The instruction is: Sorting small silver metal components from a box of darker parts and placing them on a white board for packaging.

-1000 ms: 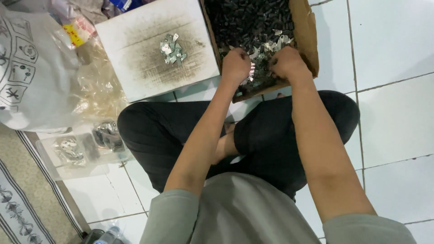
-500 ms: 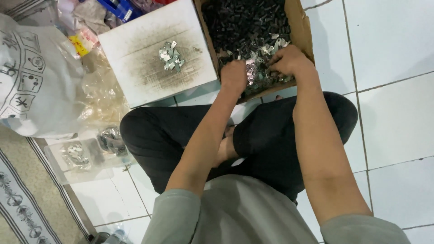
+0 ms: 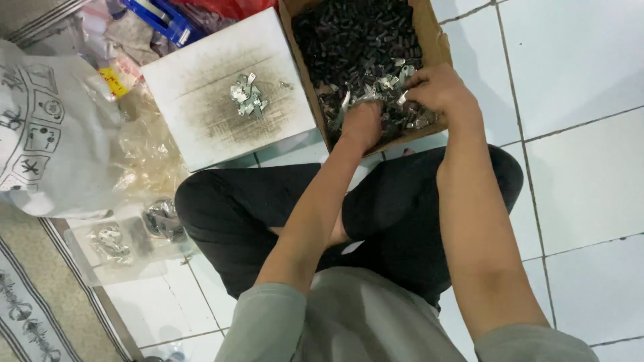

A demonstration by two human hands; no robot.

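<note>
Both hands — left hand [image 3: 362, 124], right hand [image 3: 439, 90] — curl into the cardboard box [image 3: 436, 47] of metal clips [image 3: 365, 40] (grip unclear).

— What colours are showing in the cardboard box [image 3: 435, 47]?
— Brown walls are holding black parts [image 3: 362, 33], with silver metal pieces [image 3: 389, 84] glinting among them.
— And beside it?
— A white board [image 3: 201, 80] is wearing a grey smudge under silver clips [image 3: 247, 97]. The trousers [image 3: 268, 208] are looking black, the floor tiles [image 3: 577, 74] white.

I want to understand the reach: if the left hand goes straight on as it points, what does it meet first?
Likely the small dark parts in the cardboard box; the left hand already lies among silvery pieces.
</note>
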